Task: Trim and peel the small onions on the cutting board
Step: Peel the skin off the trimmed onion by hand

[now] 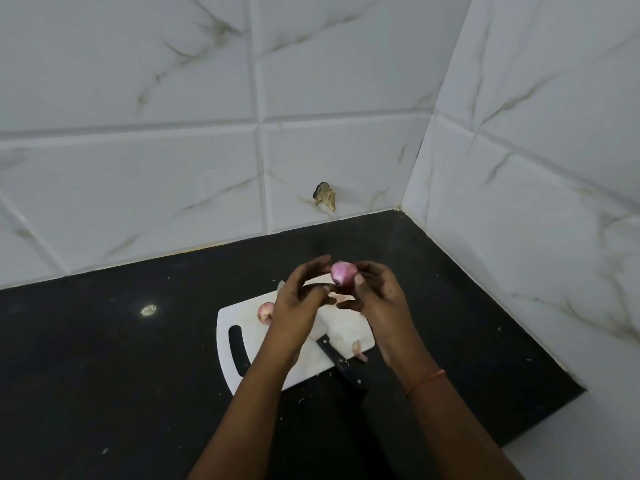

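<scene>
Two hands (341,292) hold one onion (343,273) above the cutting board (346,327).

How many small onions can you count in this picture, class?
2. One onion is held up in the right hand above the cutting board; another onion lies on the board beside the left hand. The hands may hide more.

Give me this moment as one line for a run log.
stage: peeling | right hand: holds small onion | left hand: open beside it | knife: lying on cutting board | second onion: on board
</scene>
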The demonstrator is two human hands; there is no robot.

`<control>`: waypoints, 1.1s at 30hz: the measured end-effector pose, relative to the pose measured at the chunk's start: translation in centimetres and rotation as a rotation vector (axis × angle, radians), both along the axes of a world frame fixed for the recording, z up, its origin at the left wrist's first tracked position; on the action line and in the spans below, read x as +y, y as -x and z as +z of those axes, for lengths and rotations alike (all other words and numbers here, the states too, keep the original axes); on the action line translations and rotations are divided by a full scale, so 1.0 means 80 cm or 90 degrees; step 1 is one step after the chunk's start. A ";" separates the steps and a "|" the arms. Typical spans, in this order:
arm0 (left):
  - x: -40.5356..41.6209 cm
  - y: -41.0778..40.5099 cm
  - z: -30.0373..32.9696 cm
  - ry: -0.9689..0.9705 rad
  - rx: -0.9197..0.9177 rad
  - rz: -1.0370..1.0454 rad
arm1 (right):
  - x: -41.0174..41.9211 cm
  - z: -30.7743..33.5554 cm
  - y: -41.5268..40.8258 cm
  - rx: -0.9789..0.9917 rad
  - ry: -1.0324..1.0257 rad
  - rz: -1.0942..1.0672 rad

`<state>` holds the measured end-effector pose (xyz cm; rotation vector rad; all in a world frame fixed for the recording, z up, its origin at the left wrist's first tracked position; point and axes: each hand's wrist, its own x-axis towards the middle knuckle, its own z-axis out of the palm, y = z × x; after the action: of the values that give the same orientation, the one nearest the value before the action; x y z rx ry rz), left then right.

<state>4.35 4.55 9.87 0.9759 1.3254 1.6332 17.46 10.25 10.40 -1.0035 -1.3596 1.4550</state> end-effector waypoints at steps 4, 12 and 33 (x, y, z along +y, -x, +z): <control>-0.004 0.005 0.005 -0.001 -0.038 -0.043 | -0.002 0.009 -0.004 -0.014 -0.038 0.031; -0.005 0.001 0.007 -0.003 -0.096 -0.025 | -0.010 0.019 -0.003 -0.015 -0.096 -0.015; -0.007 0.005 0.011 -0.028 -0.040 0.015 | -0.021 0.027 -0.001 -0.116 -0.236 -0.081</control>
<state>3.97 3.98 10.72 0.9310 1.2685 1.7044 17.50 8.58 12.54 -0.9738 -1.5942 0.9887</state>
